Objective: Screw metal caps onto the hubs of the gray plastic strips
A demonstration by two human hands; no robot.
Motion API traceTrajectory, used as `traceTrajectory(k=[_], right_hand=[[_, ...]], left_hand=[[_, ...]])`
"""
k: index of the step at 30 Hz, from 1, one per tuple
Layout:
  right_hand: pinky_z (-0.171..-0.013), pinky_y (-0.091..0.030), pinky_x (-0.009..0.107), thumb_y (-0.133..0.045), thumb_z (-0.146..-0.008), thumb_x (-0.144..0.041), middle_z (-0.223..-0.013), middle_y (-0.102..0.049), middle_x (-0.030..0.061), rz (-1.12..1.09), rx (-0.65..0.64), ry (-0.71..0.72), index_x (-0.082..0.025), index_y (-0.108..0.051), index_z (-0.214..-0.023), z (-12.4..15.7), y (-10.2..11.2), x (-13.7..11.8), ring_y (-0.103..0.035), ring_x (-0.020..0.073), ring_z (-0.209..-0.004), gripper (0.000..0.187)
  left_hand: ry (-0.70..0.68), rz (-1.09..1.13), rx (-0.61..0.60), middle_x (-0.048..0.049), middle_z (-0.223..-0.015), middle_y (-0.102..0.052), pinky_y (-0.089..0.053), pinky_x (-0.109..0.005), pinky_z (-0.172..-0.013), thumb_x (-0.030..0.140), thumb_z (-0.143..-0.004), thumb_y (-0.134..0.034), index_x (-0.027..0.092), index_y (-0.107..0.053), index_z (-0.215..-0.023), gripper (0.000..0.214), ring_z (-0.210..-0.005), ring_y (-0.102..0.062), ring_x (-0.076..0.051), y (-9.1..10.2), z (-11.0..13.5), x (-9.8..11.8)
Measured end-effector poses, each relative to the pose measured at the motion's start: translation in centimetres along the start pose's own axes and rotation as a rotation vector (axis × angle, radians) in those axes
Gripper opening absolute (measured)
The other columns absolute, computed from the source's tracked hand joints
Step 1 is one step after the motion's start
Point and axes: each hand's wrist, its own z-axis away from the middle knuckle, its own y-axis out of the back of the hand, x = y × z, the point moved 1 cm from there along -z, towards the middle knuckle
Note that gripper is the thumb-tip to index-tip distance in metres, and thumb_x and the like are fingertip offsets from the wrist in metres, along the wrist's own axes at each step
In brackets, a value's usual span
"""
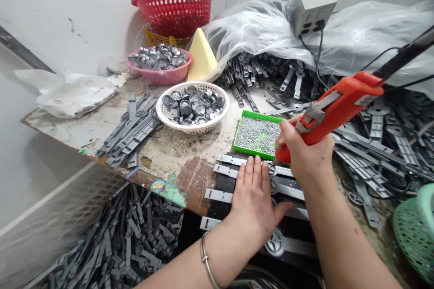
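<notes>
My left hand (254,198) lies flat, fingers stretched out, across several grey plastic strips (288,189) set in a row on a black block (225,185). Each visible strip carries a round spoked wheel part (274,241); some are partly covered by the hand. My right hand (310,153) is wrapped round a red electric screwdriver (339,104), tilted with its tip down at the wheel of the farthest strip. Whether the tip touches a screw there is too small to tell. Just beyond the strips sits a green tray (239,146) full of small metal screws.
A white basket (193,131) and a pink bowl (159,76) hold round grey parts. Loose strips (135,131) lie left, more (376,153) right. A power box (313,6) with cables stands behind. A green basket (413,235) is at right. Strips fill a container (129,235) below the table edge.
</notes>
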Motion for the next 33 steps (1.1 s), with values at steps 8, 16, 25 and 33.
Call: traceTrajectory(k=[8, 16, 25, 33], right_hand=[[-0.033, -0.035, 0.028, -0.067, -0.073, -0.034, -0.045, -0.05, -0.0046, -0.015, 0.102, -0.045, -0.022, -0.05, -0.067, -0.1, -0.6, -0.2, -0.041, 0.0112, -0.033, 0.022], [-0.037, -0.043, 0.026, -0.065, -0.074, -0.037, -0.044, -0.048, -0.006, -0.018, 0.085, -0.072, -0.021, -0.047, -0.066, -0.4, -0.7, 0.3, -0.044, 0.01, -0.033, 0.026], [-0.038, -0.043, 0.023, -0.063, -0.077, -0.04, -0.045, -0.05, -0.0033, 0.003, 0.02, -0.068, -0.019, -0.047, -0.058, -0.7, -0.6, 0.3, -0.048, 0.0095, -0.037, 0.033], [-0.037, -0.046, 0.024, -0.071, -0.07, -0.04, -0.053, -0.051, -0.0047, -0.075, 0.26, -0.032, -0.021, -0.049, -0.071, -3.2, 4.3, -0.2, -0.051, 0.0114, -0.041, 0.029]], left_hand=[[0.01, -0.053, -0.052, -0.0196, -0.151, -0.02, -0.016, -0.048, -0.114, 0.07, -0.086, -0.029, 0.001, -0.03, -0.142, 0.089, -0.141, -0.008, -0.033, 0.2, -0.4, 0.3], [0.01, -0.073, -0.085, -0.0182, -0.15, -0.023, -0.018, -0.046, -0.114, 0.07, -0.086, -0.029, 0.002, -0.033, -0.142, 0.087, -0.141, -0.011, -0.031, 0.8, -0.4, 0.4], [0.001, -0.07, -0.071, -0.0223, -0.15, -0.021, -0.019, -0.05, -0.113, 0.069, -0.087, -0.03, -0.001, -0.033, -0.141, 0.088, -0.14, -0.012, -0.034, 0.3, -0.5, 0.1], [-0.003, -0.056, -0.025, -0.0189, -0.15, -0.021, -0.021, -0.05, -0.113, 0.07, -0.086, -0.027, 0.002, -0.032, -0.142, 0.088, -0.14, -0.013, -0.034, 0.2, -0.4, -0.1]])
